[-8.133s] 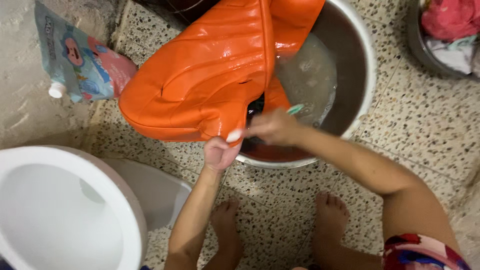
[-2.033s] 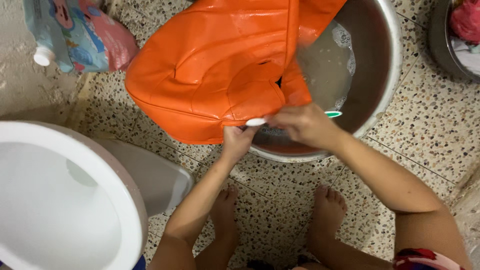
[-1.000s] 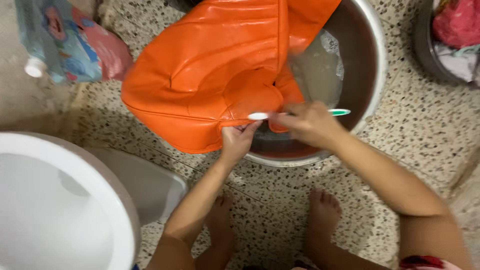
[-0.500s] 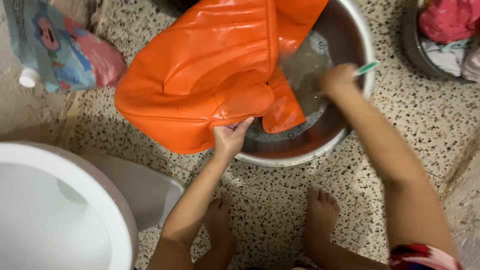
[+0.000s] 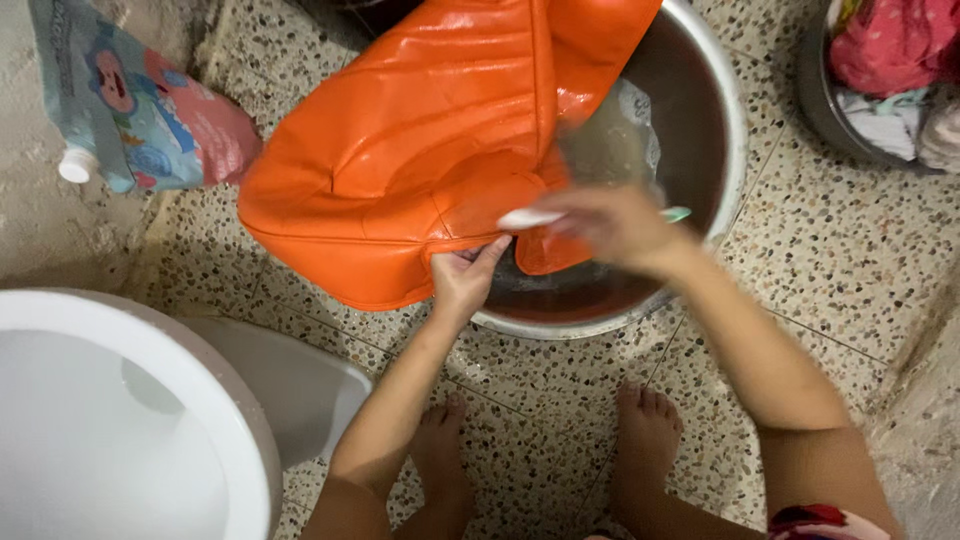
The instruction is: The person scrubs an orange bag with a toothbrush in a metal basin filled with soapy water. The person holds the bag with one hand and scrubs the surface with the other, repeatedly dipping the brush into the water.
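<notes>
Two bare hands of mine work over a steel basin [image 5: 735, 170] that sits on the speckled floor [image 5: 820, 250]; an orange leather-like bag [image 5: 420, 150] lies across its rim, part in the basin, part hanging over the floor. My left hand [image 5: 462, 282] has its fingers [image 5: 490, 250] clamped on the bag's lower edge, I judge to pull the material taut and keep it from slipping. My right hand [image 5: 610, 225], blurred, is closed round a small white and green brush [image 5: 530, 216], its head against the orange surface just above my left hand, likely so the soapy water [image 5: 620, 140] drains back into the basin. A blue and pink refill pouch [image 5: 130, 110] lies at the upper left; a white toilet bowl [image 5: 130, 420] is at the lower left; a second bowl of clothes [image 5: 890, 70] stands at the upper right; my bare feet [image 5: 645, 435] rest below.
</notes>
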